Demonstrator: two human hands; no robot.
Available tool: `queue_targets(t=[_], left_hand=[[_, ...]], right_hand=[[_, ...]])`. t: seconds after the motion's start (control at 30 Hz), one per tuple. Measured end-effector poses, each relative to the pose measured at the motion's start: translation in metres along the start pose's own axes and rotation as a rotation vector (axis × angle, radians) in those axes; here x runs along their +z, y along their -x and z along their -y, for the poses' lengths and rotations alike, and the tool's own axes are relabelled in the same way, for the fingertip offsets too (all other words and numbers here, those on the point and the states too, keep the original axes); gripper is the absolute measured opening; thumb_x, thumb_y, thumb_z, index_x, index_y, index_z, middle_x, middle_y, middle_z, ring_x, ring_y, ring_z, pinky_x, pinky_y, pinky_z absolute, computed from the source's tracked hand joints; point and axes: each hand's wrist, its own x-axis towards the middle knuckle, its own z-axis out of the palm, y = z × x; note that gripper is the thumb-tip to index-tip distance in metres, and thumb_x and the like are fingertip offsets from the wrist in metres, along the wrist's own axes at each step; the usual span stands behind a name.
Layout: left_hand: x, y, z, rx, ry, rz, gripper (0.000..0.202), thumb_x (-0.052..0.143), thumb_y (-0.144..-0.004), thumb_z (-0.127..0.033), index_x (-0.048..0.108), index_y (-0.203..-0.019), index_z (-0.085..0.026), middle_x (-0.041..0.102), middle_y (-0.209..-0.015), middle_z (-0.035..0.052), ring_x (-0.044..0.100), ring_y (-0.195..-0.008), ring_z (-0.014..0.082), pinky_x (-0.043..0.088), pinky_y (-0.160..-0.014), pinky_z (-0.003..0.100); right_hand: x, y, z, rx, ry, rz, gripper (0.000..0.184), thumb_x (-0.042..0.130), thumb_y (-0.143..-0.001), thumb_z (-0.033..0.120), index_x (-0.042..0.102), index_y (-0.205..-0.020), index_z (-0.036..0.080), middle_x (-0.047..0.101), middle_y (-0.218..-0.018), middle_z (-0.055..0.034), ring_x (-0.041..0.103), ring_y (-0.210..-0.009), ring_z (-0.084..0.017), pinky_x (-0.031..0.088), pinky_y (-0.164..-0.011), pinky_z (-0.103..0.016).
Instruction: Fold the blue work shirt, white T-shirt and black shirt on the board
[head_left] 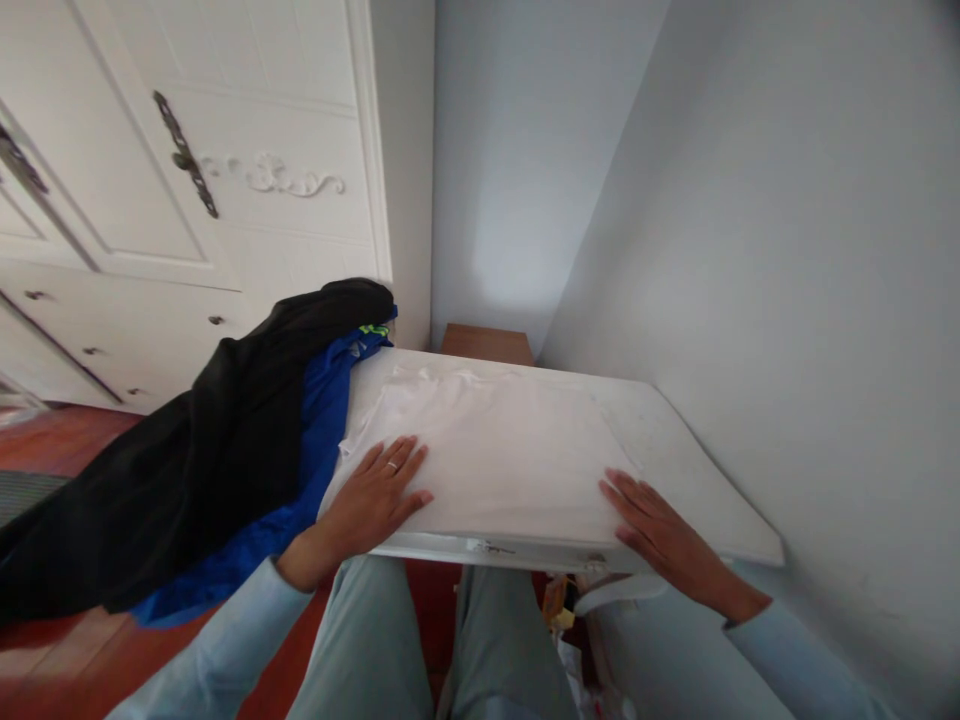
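Observation:
A pale, whitish garment or cloth (517,450) lies spread out flat on a white tabletop (675,470); its exact kind cannot be made out. My left hand (379,495), with a ring on one finger, rests palm down on its left side, fingers extended. On the right side, my right hand (660,530) lies flat with its fingertips at the cloth's edge. Neither hand grips anything. Beside my left hand, a black garment (225,430) and a blue garment (326,420) hang over the table's left end.
A white wardrobe (300,120) with dark metal handles stands at the back left. Grey-blue walls (787,250) close in behind and to the right. A brown wooden piece (487,344) shows behind the table. Several small items (559,605) sit below the table, above the reddish floor (75,650).

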Motion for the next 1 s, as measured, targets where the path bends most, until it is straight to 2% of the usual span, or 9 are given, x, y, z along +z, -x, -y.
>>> queue_targets(t=[0.1,0.2,0.3,0.37,0.47,0.57,0.7,0.83,1.0], left_hand=[[-0.016,-0.018,0.004,-0.03,0.058,0.072,0.065,0.029,-0.099,-0.061,0.054,-0.14,-0.017,0.057,-0.142,0.0147,0.053,-0.133,0.0272,0.042,-0.11,0.044],[-0.03,-0.057,0.005,-0.081,0.047,0.029,0.065,0.027,-0.101,-0.059,0.056,-0.136,-0.012,0.064,-0.133,0.0178,0.06,-0.124,0.0288,0.045,-0.106,0.045],[-0.025,-0.105,0.004,0.066,0.043,-0.022,0.061,0.029,-0.102,-0.054,0.051,-0.141,-0.013,0.053,-0.146,0.017,0.044,-0.14,0.0276,0.034,-0.116,0.045],[-0.01,-0.134,0.003,0.085,0.015,0.04,0.059,0.032,-0.102,-0.051,0.049,-0.142,-0.011,0.045,-0.152,0.0194,0.035,-0.146,0.0293,0.03,-0.118,0.046],[0.018,-0.163,0.005,0.061,-0.03,0.176,0.059,0.036,-0.101,-0.046,0.045,-0.145,-0.007,0.037,-0.156,0.0227,0.029,-0.148,0.0327,0.026,-0.118,0.049],[0.039,-0.174,0.013,0.01,-0.006,0.191,0.055,0.031,-0.103,-0.042,0.044,-0.146,-0.011,0.038,-0.156,0.0202,0.032,-0.147,0.0295,0.027,-0.118,0.048],[0.049,-0.167,0.034,-0.116,-0.023,0.097,0.056,0.028,-0.103,-0.046,0.047,-0.144,-0.013,0.043,-0.154,0.0194,0.036,-0.145,0.0288,0.028,-0.118,0.048],[0.043,-0.153,0.057,-0.219,-0.083,0.056,0.057,0.031,-0.102,-0.048,0.047,-0.144,-0.013,0.047,-0.15,0.02,0.038,-0.143,0.0301,0.029,-0.117,0.048],[0.032,-0.14,0.074,-0.264,-0.121,0.098,0.059,0.029,-0.101,-0.052,0.045,-0.145,-0.017,0.045,-0.152,0.0174,0.038,-0.143,0.0297,0.031,-0.115,0.051]], right_hand=[[-0.01,0.008,-0.008,0.069,-0.02,0.038,0.057,0.035,-0.102,0.052,0.036,-0.154,0.028,0.035,-0.16,-0.0053,0.034,-0.146,-0.025,0.03,-0.12,-0.052],[-0.023,-0.019,-0.002,0.13,-0.079,-0.056,0.053,0.03,-0.103,0.054,0.055,-0.142,0.028,0.055,-0.146,-0.0076,0.048,-0.138,-0.027,0.033,-0.118,-0.056],[-0.033,-0.083,0.026,0.158,-0.171,-0.225,0.055,0.031,-0.102,0.054,0.06,-0.136,0.022,0.059,-0.142,-0.0108,0.052,-0.134,-0.027,0.039,-0.116,-0.051],[-0.031,-0.14,0.051,0.092,-0.2,-0.259,0.058,0.03,-0.103,0.054,0.06,-0.135,0.017,0.058,-0.142,-0.013,0.051,-0.135,-0.026,0.039,-0.116,-0.048],[-0.01,-0.219,0.081,-0.022,-0.135,-0.189,0.063,0.028,-0.102,0.056,0.055,-0.14,0.014,0.049,-0.15,-0.0157,0.043,-0.141,-0.026,0.034,-0.118,-0.045],[0.019,-0.267,0.084,0.012,-0.037,-0.046,0.063,0.031,-0.103,0.053,0.048,-0.146,0.011,0.042,-0.154,-0.0194,0.036,-0.145,-0.03,0.032,-0.117,-0.049],[0.038,-0.271,0.051,0.084,0.031,0.067,0.063,0.025,-0.103,0.051,0.044,-0.148,0.011,0.037,-0.158,-0.0182,0.033,-0.147,-0.029,0.028,-0.118,-0.05],[0.036,-0.246,0.004,0.139,0.058,0.094,0.067,0.017,-0.102,0.054,0.04,-0.152,0.015,0.032,-0.161,-0.0149,0.027,-0.149,-0.027,0.026,-0.119,-0.05],[0.029,-0.213,-0.049,0.268,0.106,0.13,0.069,0.014,-0.101,0.056,0.036,-0.154,0.017,0.03,-0.162,-0.0139,0.026,-0.15,-0.026,0.026,-0.119,-0.05]])
